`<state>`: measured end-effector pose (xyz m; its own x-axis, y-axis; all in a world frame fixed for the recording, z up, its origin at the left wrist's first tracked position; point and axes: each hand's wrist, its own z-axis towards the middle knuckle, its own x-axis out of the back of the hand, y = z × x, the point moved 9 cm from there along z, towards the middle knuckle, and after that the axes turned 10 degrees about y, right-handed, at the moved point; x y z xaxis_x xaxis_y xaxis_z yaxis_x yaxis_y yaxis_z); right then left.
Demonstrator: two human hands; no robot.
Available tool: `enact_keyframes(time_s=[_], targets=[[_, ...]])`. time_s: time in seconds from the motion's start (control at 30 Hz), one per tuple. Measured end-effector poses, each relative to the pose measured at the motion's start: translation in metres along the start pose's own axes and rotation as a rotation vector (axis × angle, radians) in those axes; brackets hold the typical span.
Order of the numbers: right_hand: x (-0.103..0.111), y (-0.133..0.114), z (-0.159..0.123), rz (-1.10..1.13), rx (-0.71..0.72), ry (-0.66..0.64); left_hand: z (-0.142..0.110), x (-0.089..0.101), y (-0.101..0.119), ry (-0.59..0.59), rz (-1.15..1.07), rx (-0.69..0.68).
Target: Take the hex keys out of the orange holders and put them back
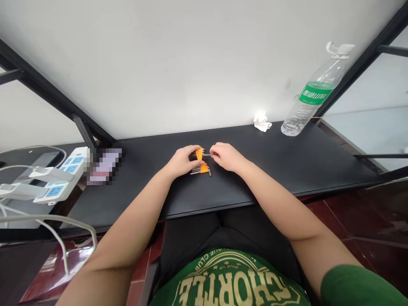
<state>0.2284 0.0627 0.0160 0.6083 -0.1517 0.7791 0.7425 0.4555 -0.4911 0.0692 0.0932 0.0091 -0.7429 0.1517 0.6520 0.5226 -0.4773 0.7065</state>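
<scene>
Near the middle of the black table, my left hand (pixel 184 161) is closed around an orange hex key holder (pixel 204 168), thumb on its front and fingers behind. Several metal hex keys (pixel 196 170) stick out of the holder to the left, with short bent ends showing at its right side. My right hand (pixel 225 155) pinches the end of one thin hex key (pixel 206 155), which runs level from the holder toward my fingertips. Part of the holder is hidden by my left thumb and fingers.
A large clear water bottle (pixel 306 102) with a green label stands at the back right, near a crumpled white tissue (pixel 262 121). On the left lie a blurred-out phone (pixel 104 166) and a white power strip (pixel 68 174) with plugs and cables. Black frame bars flank the table (pixel 287 165).
</scene>
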Motion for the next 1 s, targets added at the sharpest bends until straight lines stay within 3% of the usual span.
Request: enact_keyframes(time_s=[0.27, 0.4, 0.57, 0.77, 0.87, 1.0], targets=[[-0.01, -0.01, -0.002, -0.024, 0.057, 0.036, 0.0, -0.004, 0.003, -0.02, 0.052, -0.037], [-0.021, -0.023, -0.003, 0.144, 0.088, 0.018, 0.0, -0.008, 0.009, -0.033, 0.07, -0.082], [-0.021, -0.02, 0.0, 0.215, 0.078, 0.08, 0.001, -0.006, 0.011, -0.019, 0.079, -0.095], [-0.017, -0.02, 0.001, 0.216, 0.067, 0.052, 0.001, -0.004, 0.006, -0.011, 0.082, -0.084], [-0.003, 0.001, 0.003, 0.065, -0.02, 0.046, 0.001, -0.003, 0.0, 0.003, 0.074, -0.045], [0.024, 0.054, 0.003, -0.229, -0.256, 0.044, 0.002, 0.0, -0.007, 0.024, 0.099, -0.024]])
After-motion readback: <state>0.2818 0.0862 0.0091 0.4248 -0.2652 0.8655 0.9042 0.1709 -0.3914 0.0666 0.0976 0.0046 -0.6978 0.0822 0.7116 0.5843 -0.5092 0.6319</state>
